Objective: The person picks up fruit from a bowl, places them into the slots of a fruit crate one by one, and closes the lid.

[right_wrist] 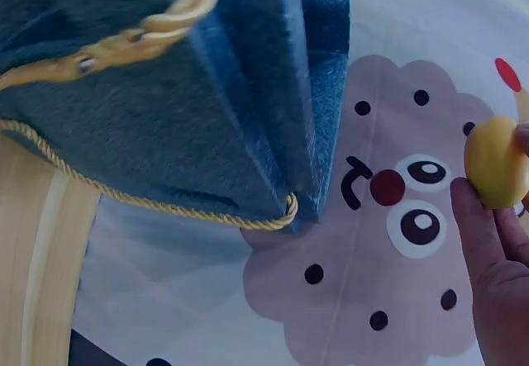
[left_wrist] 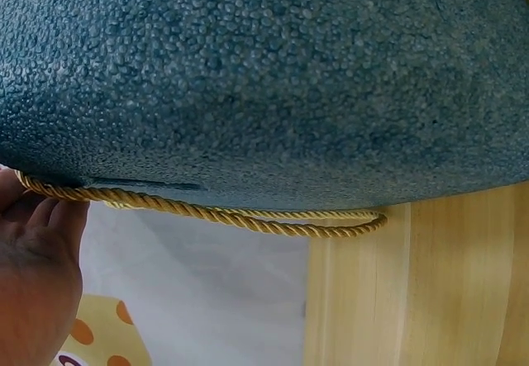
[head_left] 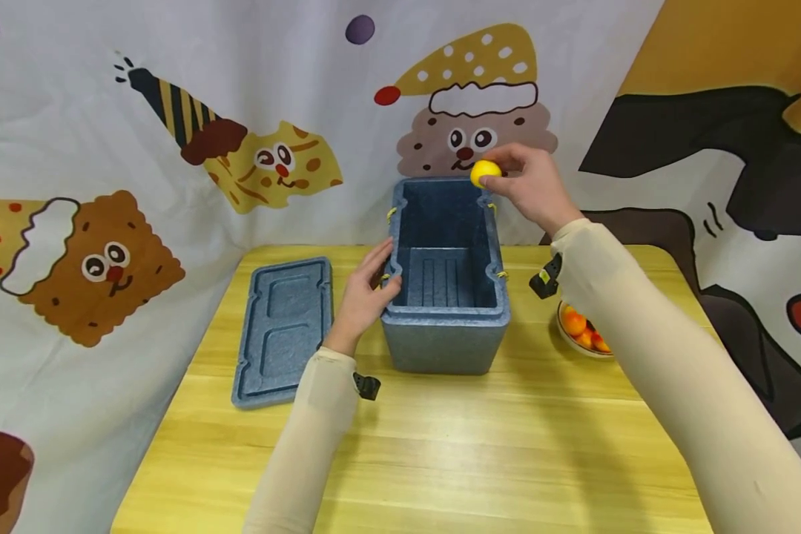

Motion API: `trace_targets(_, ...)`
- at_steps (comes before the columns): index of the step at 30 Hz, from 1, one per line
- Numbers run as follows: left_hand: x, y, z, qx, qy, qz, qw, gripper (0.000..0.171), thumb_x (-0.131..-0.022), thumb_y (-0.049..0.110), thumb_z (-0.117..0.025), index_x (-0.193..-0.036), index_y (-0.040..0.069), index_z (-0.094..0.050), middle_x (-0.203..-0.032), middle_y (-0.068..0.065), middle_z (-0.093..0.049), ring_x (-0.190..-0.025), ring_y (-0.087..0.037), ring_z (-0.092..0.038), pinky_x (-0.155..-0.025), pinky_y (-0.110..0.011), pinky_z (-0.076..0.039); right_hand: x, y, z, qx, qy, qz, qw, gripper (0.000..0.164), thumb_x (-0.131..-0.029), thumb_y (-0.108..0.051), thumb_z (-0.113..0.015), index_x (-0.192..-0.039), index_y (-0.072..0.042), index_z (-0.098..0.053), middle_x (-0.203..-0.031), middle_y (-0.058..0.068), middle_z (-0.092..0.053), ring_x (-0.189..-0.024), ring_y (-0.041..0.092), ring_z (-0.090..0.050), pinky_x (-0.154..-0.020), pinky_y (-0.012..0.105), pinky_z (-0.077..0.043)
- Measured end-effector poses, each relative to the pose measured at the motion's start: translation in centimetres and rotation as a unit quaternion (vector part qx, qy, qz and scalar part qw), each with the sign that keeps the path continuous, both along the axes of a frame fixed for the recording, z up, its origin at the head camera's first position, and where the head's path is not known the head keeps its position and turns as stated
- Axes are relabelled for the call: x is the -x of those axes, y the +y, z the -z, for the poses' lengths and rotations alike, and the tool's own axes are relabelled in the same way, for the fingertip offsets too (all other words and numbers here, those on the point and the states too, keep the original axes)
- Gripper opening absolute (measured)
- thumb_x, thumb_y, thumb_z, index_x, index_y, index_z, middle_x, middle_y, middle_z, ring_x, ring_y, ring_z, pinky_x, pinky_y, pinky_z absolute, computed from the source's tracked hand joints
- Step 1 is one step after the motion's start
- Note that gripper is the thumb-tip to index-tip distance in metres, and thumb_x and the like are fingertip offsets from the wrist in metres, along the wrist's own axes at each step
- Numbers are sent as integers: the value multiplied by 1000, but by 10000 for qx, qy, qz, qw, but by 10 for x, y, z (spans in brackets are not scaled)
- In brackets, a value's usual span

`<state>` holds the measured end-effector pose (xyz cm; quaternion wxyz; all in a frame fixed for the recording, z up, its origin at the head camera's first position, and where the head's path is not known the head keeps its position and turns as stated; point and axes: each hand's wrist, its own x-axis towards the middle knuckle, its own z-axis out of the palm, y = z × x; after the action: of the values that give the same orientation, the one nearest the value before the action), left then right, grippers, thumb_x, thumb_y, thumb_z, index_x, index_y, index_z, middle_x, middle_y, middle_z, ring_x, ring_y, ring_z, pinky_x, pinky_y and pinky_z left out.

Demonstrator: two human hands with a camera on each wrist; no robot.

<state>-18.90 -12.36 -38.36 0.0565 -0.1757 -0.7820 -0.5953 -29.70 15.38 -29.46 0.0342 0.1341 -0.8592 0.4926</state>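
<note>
Rough, beaded foam on the box [head_left: 443,347], matt and pebbly in close view; similar speckled, matt foam on the lid [head_left: 283,326]. Twisted golden cord with a faint sheen on the rope handles [left_wrist: 165,204]. Smooth wood grain on the tabletop [head_left: 440,445], glossy enough for a pale patch of reflected light. Smooth skin on the lemon-like fruit [head_left: 486,173], shiny on the orange fruits [head_left: 574,322]. Soft matt cloth in the sleeves [head_left: 320,445] and printed, lightly creased backdrop [head_left: 307,81].

A wrinkled white cloth [head_left: 294,67] printed with cartoon snacks [head_left: 100,271] hangs behind a glossy, yellowish wooden table [head_left: 434,452].
</note>
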Motion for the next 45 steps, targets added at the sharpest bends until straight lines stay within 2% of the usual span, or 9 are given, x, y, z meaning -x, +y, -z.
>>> trace_targets(7,1,5,-3,-7,-29,96,9999,57,-93,-1,-57,-145,-11,-37,-154,-21,-32,-139,-33,-32,-108,-45,-30,18,-8,-7,-365,-285,-56,9989,45,-94,-23,-67,-135,-7,-58,-128,7,-60,-108,20,-57,-91,32,-47)
trace_targets(13,-1,2,-2,-116,-40,80,9999,56,-94,-3,-56,-145,-11,-37,-154,-23,-31,-140,-33,-31,-109,-45,-29,30,-23,-4,-590,-467,-174,9970,42,-95,-16,-65,-135,-6,-57,-129,9,-60,-112,20,-56,-95,31,-45)
trace_targets(18,2,3,0,-103,28,107,9999,56,-93,-3,-56,-145,-11,-36,-154,-22,-32,-140,-33,-31,-108,-46,-29,37,-31,0,-946,-413,-416,9938,39,-95,-12,-64,-133,-3,-58,-127,11,-59,-112,23,-56,-95,34,-45)
trace_targets(19,5,3,4,-77,37,82,9999,57,-94,-1,-57,-146,-9,-37,-154,-19,-32,-140,-29,-31,-108,-44,-29,38,-33,0,-1000,-398,-463,9931,38,-95,-11,-64,-132,-2,-58,-127,12,-59,-112,23,-55,-96,35,-44)
trace_targets(25,4,3,9,-66,65,54,9999,57,-93,-1,-57,-146,-10,-37,-154,-19,-33,-141,-30,-31,-108,-47,-29,40,-40,3,-1077,-466,-632,9911,36,-95,-9,-63,-130,-2,-59,-127,13,-58,-111,25,-55,-95,36,-45)
trace_targets(26,1,3,4,-72,70,68,9999,56,-93,-3,-56,-145,-12,-37,-154,-21,-32,-140,-33,-31,-108,-49,-29,41,-42,3,-1074,-499,-645,9909,37,-95,-9,-63,-131,-2,-58,-127,13,-58,-111,25,-54,-95,36,-45)
trace_targets(32,0,2,2,70,33,-5,10000,56,-93,-2,-57,-145,-9,-38,-154,-19,-33,-140,-32,-32,-107,-49,-31,45,-48,5,-1199,-562,-708,9887,39,-95,-12,-64,-132,-2,-57,-126,12,-58,-108,24,-55,-95,36,-45)
trace_targets(37,1,3,1,8,7,-12,10000,56,-93,-3,-56,-145,-10,-38,-154,-19,-32,-140,-32,-31,-107,-49,-31,48,-48,5,-1399,-510,-768,9859,40,-95,-13,-64,-132,-2,-56,-125,12,-58,-108,25,-56,-94,37,-45)
trace_targets(45,1,2,2,28,71,3,10000,55,-94,-2,-56,-145,-10,-37,-154,-20,-32,-140,-32,-31,-106,-48,-32,50,-47,5,-1222,-519,-673,9889,39,-96,-12,-63,-133,-3,-56,-127,12,-57,-112,25,-54,-94,35,-45)
